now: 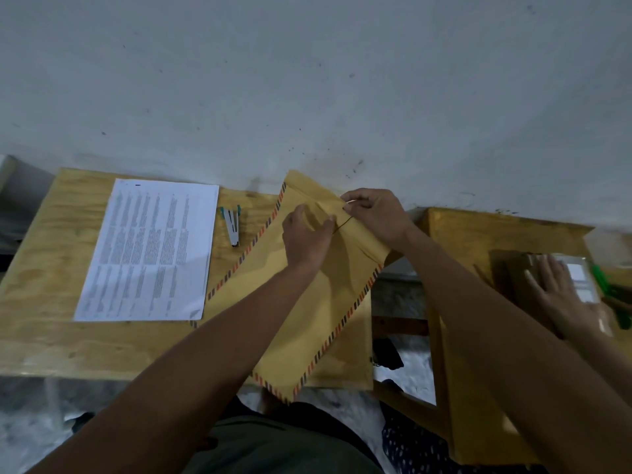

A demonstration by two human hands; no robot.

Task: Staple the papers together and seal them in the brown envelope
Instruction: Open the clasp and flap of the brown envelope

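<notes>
Fingers (354, 204) of the right hand (376, 213) pinched a thin dark string at the flap end of the brown envelope (307, 302), while the left hand (306, 239) pinched the same string just beside it. That envelope lay slanted on the wooden counter (51, 254), its lower corner past the near edge. Printed papers (150, 248) lay flat to its left, apart from it, with a stapler (232, 225) between them.

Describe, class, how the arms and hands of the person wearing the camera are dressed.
Both forearms are bare: no sleeves reach into view. The left hand and the right hand are ungloved. No watch, bracelet or ring shows on either, though the picture is dim and somewhat blurred.
</notes>
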